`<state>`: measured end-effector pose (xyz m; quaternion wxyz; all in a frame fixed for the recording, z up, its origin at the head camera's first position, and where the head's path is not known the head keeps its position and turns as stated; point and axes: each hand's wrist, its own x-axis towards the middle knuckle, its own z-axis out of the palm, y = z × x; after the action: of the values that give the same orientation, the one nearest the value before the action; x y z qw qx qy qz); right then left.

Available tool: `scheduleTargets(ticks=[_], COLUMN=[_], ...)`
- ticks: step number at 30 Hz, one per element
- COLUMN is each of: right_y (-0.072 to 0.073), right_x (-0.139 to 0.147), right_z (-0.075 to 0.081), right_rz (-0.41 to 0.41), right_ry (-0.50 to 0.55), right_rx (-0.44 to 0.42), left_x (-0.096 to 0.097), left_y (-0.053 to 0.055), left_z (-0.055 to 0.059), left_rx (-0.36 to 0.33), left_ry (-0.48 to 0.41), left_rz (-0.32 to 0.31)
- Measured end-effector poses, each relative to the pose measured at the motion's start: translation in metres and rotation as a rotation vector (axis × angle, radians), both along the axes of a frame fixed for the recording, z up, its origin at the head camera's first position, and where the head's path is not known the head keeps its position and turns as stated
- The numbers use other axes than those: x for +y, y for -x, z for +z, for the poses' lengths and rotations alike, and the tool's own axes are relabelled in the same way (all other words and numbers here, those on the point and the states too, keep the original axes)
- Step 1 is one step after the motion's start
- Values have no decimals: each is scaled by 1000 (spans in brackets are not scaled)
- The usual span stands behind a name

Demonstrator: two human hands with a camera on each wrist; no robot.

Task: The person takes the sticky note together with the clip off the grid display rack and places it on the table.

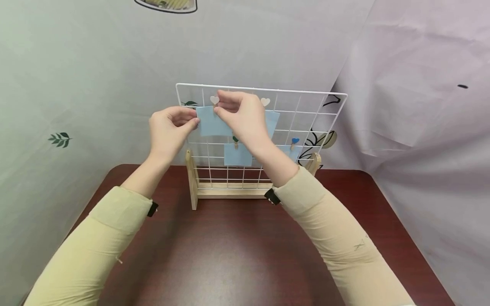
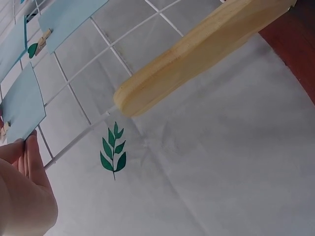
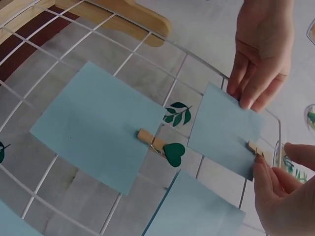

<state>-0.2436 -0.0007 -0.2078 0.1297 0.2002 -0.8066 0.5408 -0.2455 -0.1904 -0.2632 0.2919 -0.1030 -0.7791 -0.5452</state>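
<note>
One light blue square paper note (image 1: pixel 212 124), lying against the upper left of a white wire grid panel (image 1: pixel 306 91): its left edge is pinched between thumb and fingers of my left hand (image 1: pixel 166 129). One small wooden clothespin with a white heart (image 1: pixel 214 100), at the note's top edge: pinched by thumb and fingers of my right hand (image 1: pixel 249 117). One second light blue note (image 1: pixel 233 157), below, under a green-heart clothespin (image 3: pixel 173 154). Panel upright on a dark red counter (image 1: pixel 214 255).
</note>
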Motion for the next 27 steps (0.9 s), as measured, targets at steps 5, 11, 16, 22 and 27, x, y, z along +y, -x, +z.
scheduleTargets(ticks=[5,11,16,22,27], right_y=[-1,2,3,7,9], right_x=[-3,-5,-9,-10,-9], right_z=[1,3,2,-2,-7], right_rz=[-6,-30,-105,-136,-131], right_ry=[-39,-78,-100,-92,-96], right_rx=[-1,17,85,166,223], left_x=[0,-1,-3,-3,-2], left_y=[0,1,1,0,-1], left_z=[2,3,4,4,5], left_rx=[9,0,-8,-5,-7], left_ry=[35,33,14,33,56], left_rz=[20,8,-11,0,16])
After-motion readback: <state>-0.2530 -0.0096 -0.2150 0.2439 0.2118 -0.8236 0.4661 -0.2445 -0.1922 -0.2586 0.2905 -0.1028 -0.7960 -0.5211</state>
